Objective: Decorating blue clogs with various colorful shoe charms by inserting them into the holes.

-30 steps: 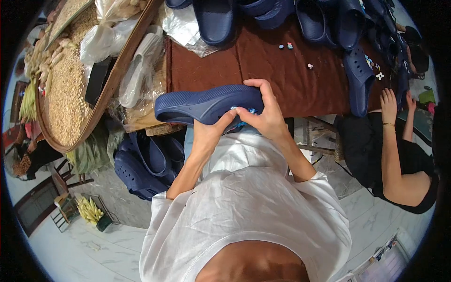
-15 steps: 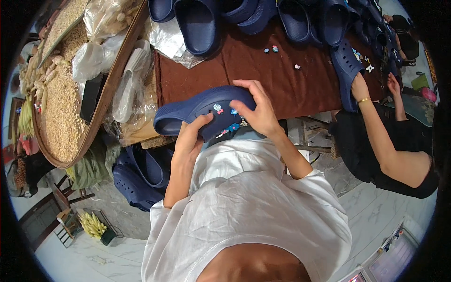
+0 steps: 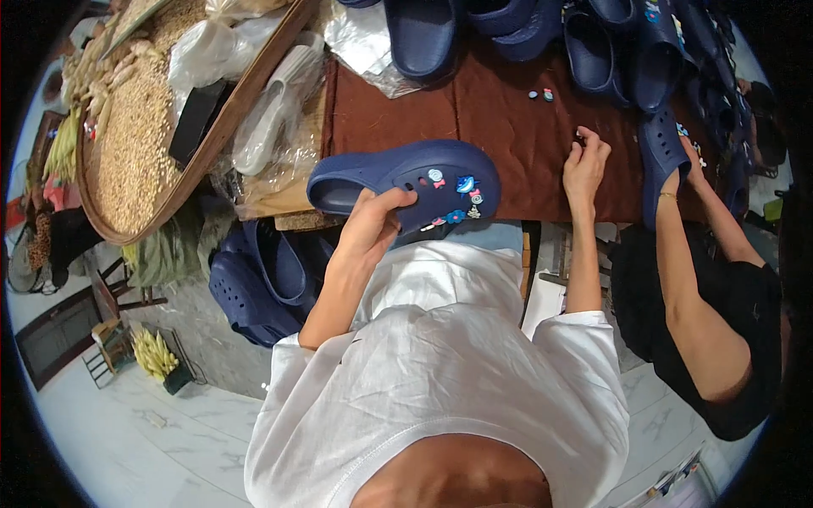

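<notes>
left hand (image 3: 373, 224) clamped on navy foam clog (image 3: 406, 184), charms up, held over near edge of brown-clothed bench (image 3: 508, 127) | right hand (image 3: 586, 161) fingers pinched on small dark charm (image 3: 579, 138) on bench

The clog (image 3: 406, 182) sits at the near edge of the desk (image 3: 525, 144), with the left hand (image 3: 373, 224) under its near side and the right hand (image 3: 584, 161) on the desk to its right. A row of clogs (image 3: 508, 25) lies along the far edge, two small charms (image 3: 540, 94) between that row and the right hand. A round tray (image 3: 152, 127) lies left of the desk, a pile of clogs (image 3: 262, 279) on the floor below it, and a co-worker's arm (image 3: 686, 245) reaches in at the right.
</notes>
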The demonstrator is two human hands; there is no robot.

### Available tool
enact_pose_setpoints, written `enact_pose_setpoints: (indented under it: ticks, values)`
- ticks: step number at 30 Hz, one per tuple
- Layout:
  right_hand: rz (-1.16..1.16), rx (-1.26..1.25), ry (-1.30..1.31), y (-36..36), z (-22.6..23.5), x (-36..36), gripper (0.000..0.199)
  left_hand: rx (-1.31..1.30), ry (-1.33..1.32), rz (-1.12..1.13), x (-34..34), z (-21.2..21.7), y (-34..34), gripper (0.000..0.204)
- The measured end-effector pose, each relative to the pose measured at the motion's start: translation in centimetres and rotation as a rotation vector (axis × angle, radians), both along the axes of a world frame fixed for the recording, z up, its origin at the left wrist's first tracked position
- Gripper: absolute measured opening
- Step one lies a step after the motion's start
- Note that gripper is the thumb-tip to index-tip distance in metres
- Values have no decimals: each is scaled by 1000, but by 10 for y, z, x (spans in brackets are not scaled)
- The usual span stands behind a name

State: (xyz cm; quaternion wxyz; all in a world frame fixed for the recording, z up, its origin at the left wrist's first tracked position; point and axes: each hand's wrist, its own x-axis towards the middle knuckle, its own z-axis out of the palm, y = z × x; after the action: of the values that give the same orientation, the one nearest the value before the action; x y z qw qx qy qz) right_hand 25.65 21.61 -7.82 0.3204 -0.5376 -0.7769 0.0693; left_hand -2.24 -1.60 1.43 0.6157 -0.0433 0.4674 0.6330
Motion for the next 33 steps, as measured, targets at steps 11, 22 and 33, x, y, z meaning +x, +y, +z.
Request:
enact_pose_setpoints:
  ticks: [11,22,33]
  values:
    - [-15,51,-86,6,0,-7,20,81,-8,26,5,19,-1,26]
    - [237,-35,244,-78,86,-74,11,163,104,181,32,16,10,24]
    - [465,-128,499,-138,91,-134,21,199,311,127,53,8,11,26]
